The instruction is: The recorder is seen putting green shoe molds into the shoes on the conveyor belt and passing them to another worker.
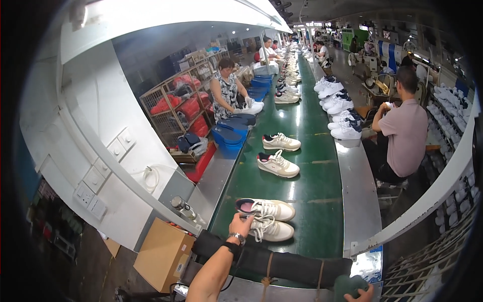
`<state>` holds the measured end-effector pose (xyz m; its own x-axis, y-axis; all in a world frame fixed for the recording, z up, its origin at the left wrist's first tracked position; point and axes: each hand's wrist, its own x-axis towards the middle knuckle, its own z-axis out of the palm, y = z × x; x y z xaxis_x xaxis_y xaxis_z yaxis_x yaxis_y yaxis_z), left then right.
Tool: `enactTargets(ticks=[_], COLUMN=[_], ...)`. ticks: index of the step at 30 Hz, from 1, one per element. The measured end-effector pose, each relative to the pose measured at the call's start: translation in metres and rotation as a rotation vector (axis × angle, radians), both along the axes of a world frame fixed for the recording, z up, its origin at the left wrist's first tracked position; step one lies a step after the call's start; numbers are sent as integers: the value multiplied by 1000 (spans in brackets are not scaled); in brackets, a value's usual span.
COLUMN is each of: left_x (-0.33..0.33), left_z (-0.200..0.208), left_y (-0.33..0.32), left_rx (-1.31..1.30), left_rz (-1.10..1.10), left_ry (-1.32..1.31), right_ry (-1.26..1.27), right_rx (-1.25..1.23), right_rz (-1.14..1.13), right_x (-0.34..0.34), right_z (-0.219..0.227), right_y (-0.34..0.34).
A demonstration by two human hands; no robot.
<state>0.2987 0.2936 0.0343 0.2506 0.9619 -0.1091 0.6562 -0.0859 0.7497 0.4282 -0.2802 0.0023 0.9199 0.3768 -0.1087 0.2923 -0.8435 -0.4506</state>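
My left hand, with a watch and a dark band at the wrist, is closed on the heel collar of the near cream sneaker. Its mate lies right behind it, pink inside, toe also pointing right. Both have white laces and rest on the green conveyor belt. At the lower right edge my right hand is partly cut off, its fingers curled around a dark green, rounded, soft-looking thing. That thing is beside the right end of a black padded roll tied with cord across the belt's near end.
Farther up the belt stand more cream sneakers. White sneakers line the right metal ledge. Blue trays sit along the left side near a person handling a white shoe. Another person sits right. A bottle and cardboard box stand left.
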Motion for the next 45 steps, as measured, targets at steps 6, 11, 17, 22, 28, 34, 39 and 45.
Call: enactTargets(ticks=[6, 11, 17, 22, 28, 34, 39, 45], left_x=[-88, -203, -311, -343, -354, -351, -384, -434], left_z=[-94, -166, -141, -136, -155, -175, -199, -221], left_y=[-139, -279, -337, -347, -362, -379, -402, -439], left_rx=[-46, -396, -581, -547, -525, -512, -519, -602], left_rz=[-422, -327, -221, -103, -53, -114, -11, 67], left_ry=[51, -11, 397, 522, 446, 393, 340, 387], right_ry=[-51, -204, -13, -171, 43, -130, -81, 189], right_rx=[310, 209, 890, 7, 141, 869, 558, 670], right_rz=[-369, -203, -78, 422, 481, -113, -351, 385], right_x=[89, 175, 251, 269, 291, 273, 140, 0], right_z=[-30, -14, -7, -29, -53, -116, -120, -70], right_y=[-20, 4, 81, 138, 153, 102, 60, 211])
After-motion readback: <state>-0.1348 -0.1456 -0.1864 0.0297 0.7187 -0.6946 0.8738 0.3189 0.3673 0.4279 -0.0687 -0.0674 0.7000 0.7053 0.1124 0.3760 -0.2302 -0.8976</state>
